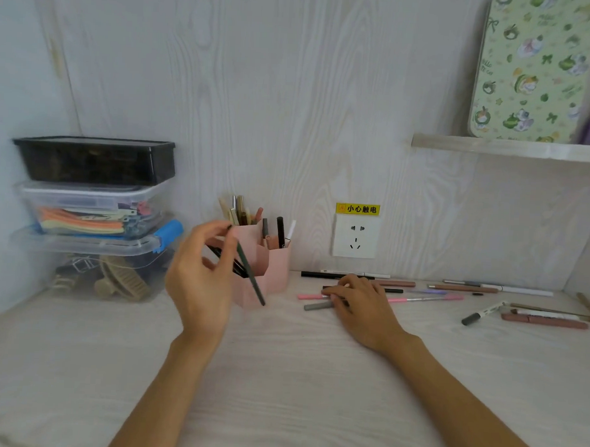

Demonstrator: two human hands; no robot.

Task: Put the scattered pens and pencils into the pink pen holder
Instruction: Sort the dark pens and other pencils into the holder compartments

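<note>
left hand (pixel 200 273): hovering right in front of the pink pen holder (pixel 263 262), pinching a dark green pencil (pixel 251 272) between thumb and fingertips, pencil slanting down to the right across the holder's front

right hand (pixel 357 302): lying palm-down on the worktop (pixel 280 374), fingers curling onto a grey pen (pixel 317 306); honestly can't tell if it's actually gripping it or just pressing on it

pink pen holder: sitting on the worktop against the back wall, between the stacked boxes and the wall socket (pixel 355 236), already holding a bunch of pens and pencils poking out the top

scattered pens: still lying all over the worktop to the right of the holder, including a black pen (pixel 321 275) near the wall, a pink pen (pixel 429 298) just past the right hand, a brown pencil (pixel 463 288), and a white marker (pixel 482 312) further right

stacked boxes (pixel 91 214): sitting in the left corner, a black one on top of two clear ones full of clips and bits

shelf (pixel 510 148): hanging upper right with a green patterned board (pixel 530 68) leaning on it
</note>
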